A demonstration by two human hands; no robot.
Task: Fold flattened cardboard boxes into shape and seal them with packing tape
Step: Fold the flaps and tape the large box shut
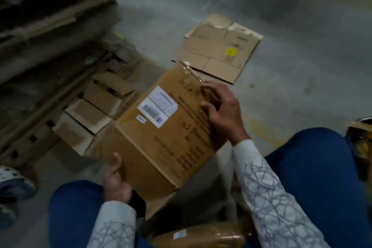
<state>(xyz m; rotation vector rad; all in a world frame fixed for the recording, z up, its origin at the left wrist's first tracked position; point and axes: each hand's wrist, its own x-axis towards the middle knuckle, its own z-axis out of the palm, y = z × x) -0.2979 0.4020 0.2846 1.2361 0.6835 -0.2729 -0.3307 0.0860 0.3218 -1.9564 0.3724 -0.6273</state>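
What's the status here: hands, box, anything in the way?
Left hand grips box's near corner; right hand pressed on its far edge by loose tape. Box formed, tilted over lap. Flattened carton on floor beyond, not obstructing.

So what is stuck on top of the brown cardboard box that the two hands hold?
The brown cardboard box carries white labels, one with a barcode, black print, and a torn clear tape strip. The right hand covers part of the print.
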